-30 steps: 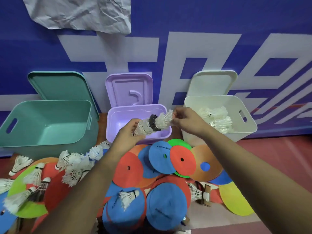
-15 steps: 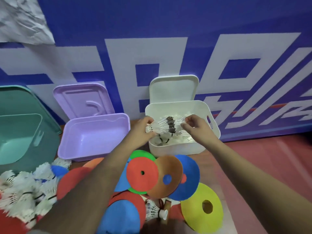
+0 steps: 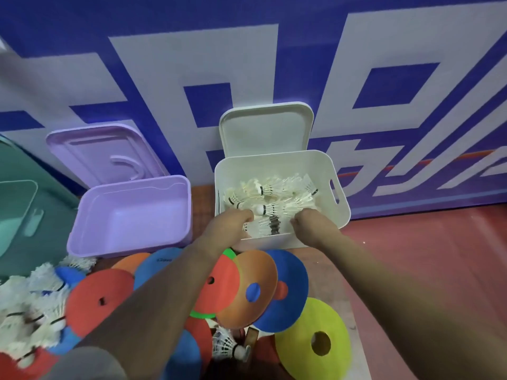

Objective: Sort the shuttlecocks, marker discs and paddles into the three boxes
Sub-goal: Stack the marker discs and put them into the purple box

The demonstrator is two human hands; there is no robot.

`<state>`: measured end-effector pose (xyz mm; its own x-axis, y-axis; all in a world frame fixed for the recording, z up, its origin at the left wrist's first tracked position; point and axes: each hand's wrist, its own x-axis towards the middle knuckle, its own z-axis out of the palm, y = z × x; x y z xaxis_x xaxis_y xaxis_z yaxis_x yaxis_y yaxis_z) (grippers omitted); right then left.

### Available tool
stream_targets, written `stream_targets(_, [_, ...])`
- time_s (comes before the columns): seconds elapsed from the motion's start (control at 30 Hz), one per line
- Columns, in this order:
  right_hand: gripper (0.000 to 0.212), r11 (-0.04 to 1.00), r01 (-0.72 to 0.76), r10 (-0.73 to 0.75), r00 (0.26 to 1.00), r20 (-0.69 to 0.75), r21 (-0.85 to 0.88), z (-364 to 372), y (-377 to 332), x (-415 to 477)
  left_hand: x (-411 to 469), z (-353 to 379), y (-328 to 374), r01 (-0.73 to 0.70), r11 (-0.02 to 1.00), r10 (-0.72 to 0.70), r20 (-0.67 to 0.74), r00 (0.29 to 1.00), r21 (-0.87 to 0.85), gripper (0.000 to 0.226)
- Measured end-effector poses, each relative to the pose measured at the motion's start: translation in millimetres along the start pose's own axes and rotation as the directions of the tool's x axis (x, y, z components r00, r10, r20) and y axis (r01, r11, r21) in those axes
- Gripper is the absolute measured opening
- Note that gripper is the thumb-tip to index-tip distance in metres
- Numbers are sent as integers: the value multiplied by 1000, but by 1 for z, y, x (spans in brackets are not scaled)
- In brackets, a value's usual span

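Both forearms reach over the near rim of the white plastic box; fingers of the left hand clamp a feathery shuttlecock stack; the right hand curls its fingers under, grip unclear.

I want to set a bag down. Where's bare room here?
Free: the red floor right of the white box and yellow disc; the purple box is bare inside. Crowded: discs and shuttlecocks cover the floor before the boxes.
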<state>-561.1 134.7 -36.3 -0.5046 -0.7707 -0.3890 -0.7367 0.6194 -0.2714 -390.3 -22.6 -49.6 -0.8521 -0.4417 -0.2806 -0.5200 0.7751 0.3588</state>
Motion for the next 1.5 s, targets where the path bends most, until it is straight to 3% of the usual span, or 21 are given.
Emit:
stream_targets(0.13, [49, 977, -39, 5, 987, -159, -208, -6, -7, -5, -1, -3, -3, -34, 999, 35, 37, 999, -3, 30])
stream_targets(0.23, [49, 969, -56, -16, 957, -289, -240, -11, -18, -19, -20, -15, -6, -71, 987, 59, -86, 995, -142, 30])
stream_targets(0.3, [44, 986, -28, -40, 916, -400, -164, -11, -29, -30, -44, -22, -7, -83, 962, 27, -215, 976, -258, 26])
stream_targets(0.43, [25, 979, 185, -109, 838, -535, 90, 5, -58, -59, -94, -17, -21, -15, 889, -168, -355, 920, -458, 16])
stream_targets(0.57, [26, 968, 141, -56, 928, -368, 209, 47, -83, -89, -136, 13, -46, 166, 821, -381, -306, 873, -547, 15])
stream_targets(0.67, [36, 976, -97, 135, 972, -194, 194, 86, -89, -101, -153, 38, -63, 374, 757, -539, -188, 821, -536, 23])
stream_targets(0.77, [37, 922, -292, 321, 944, -78, 255, 110, -93, -109, -157, 49, -68, 534, 677, -628, -18, 778, -507, 45])
stream_targets(0.93, [36, 716, -449, 524, 852, 14, 534, 118, -90, -108, -151, 60, -77, 536, 724, -570, 62, 820, -433, 42])
stream_targets(1.0, [24, 748, -421, 477, 878, 26, 513, 116, -92, -113, -147, 62, -80, 516, 755, -534, 76, 842, -404, 38])
stream_targets(1.17, [12, 838, -306, 451, 854, -258, 452, 90, -108, -141, -151, 61, -81, 408, 761, -479, -12, 878, -504, 15])
stream_targets(1.23, [12, 839, -250, 458, 805, -378, 483, 78, -108, -154, -152, 62, -80, 359, 746, -438, -7, 899, -562, 23])
stream_targets(1.33, [14, 833, -171, 460, 742, -488, 526, 66, -105, -172, -145, 62, -71, 298, 599, -339, 101, 935, -743, 45])
stream_targets(1.4, [13, 839, -135, 451, 713, -537, 527, 63, -102, -180, -142, 59, -57, 284, 467, -263, 175, 949, -837, 37])
stream_targets(1.5, [15, 817, -102, 494, 630, -599, 568, 63, -99, -188, -140, 53, -39, 272, 378, -197, 210, 958, -885, 27])
